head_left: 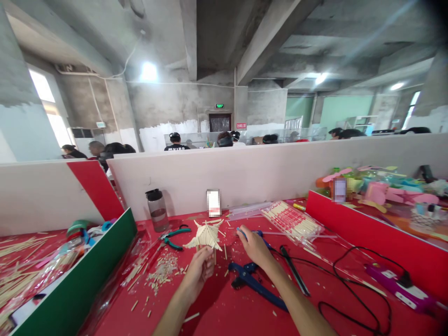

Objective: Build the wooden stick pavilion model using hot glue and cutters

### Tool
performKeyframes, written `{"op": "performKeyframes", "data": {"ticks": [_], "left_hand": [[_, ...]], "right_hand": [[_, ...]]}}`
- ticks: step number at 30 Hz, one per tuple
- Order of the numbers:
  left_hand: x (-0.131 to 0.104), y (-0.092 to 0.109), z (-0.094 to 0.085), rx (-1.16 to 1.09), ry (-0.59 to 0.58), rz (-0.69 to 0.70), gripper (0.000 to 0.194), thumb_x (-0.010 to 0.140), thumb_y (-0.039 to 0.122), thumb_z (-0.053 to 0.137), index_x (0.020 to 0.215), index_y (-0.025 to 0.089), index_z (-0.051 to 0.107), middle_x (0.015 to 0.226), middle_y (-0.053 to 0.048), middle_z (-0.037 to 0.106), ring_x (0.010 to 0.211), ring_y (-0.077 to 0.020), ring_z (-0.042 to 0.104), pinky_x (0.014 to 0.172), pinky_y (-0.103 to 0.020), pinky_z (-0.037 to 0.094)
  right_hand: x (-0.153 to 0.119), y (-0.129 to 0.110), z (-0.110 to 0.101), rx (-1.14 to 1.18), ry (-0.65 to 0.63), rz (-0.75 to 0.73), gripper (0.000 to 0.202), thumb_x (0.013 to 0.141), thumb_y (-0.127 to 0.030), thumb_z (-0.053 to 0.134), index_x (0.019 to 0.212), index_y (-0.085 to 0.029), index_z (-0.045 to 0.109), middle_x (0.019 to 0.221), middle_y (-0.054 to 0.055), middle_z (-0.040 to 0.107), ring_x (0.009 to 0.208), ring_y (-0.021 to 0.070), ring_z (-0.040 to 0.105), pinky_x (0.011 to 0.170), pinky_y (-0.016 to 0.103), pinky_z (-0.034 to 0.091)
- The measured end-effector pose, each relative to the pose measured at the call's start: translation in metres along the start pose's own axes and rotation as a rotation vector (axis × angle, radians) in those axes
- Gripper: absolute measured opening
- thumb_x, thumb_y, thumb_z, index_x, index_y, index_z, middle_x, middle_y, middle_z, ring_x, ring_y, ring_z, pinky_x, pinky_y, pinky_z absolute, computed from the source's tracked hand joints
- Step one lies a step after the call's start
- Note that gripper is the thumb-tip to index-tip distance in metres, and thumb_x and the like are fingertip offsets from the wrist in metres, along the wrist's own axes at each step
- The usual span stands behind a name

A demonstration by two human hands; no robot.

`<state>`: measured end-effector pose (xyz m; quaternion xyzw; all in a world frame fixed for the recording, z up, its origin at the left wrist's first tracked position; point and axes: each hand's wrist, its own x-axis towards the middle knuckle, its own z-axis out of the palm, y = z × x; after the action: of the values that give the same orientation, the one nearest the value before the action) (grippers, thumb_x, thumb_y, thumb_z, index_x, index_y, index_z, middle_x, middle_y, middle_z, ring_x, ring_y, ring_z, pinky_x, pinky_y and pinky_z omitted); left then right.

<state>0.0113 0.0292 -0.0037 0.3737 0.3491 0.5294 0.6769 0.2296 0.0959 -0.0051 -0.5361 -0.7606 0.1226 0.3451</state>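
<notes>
Pinching the lower edge of the star-shaped stick model (206, 234) between the thumb and forefinger of my left hand (201, 270); model at 12 o'clock from it. My right hand (257, 249), at 2 o'clock, has its fingers closed on a blue tool (241, 231), partly hidden. Pliers (172, 243): 10 o'clock from my left hand. Blue cutter (254, 281): 3 o'clock.

The red table (224, 317) carries a bottle (158, 210) near its far edge, pliers (174, 244) and stick scraps (164, 270) left of centre, bagged sticks (294, 221) right of centre, and a purple power strip (399, 285) toward the right edge.
</notes>
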Motion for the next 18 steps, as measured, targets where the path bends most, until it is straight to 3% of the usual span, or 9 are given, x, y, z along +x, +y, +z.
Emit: {"op": "performKeyframes", "data": {"ticks": [9, 18], "left_hand": [[-0.002, 0.0, 0.002, 0.0, 0.001, 0.005, 0.042, 0.074, 0.044, 0.077, 0.067, 0.02, 0.044, 0.05, 0.01, 0.035, 0.041, -0.0037, 0.022, 0.043, -0.021, 0.012], [0.0, -0.001, 0.0, -0.016, -0.002, -0.003, 0.044, 0.071, 0.043, 0.08, 0.066, 0.02, 0.042, 0.049, 0.01, 0.035, 0.041, -0.0033, 0.023, 0.042, -0.019, 0.012]], "right_hand": [[-0.01, -0.016, -0.006, -0.224, -0.154, -0.032, 0.038, 0.103, -0.045, 0.039, 0.124, -0.024, 0.062, 0.107, 0.011, 0.076, 0.099, 0.0265, 0.072, 0.078, 0.028, 0.047], [-0.015, -0.019, -0.003, -0.361, -0.251, -0.044, 0.034, 0.101, -0.046, 0.044, 0.103, -0.023, 0.07, 0.096, 0.011, 0.076, 0.095, 0.0272, 0.072, 0.074, 0.028, 0.045]]}}
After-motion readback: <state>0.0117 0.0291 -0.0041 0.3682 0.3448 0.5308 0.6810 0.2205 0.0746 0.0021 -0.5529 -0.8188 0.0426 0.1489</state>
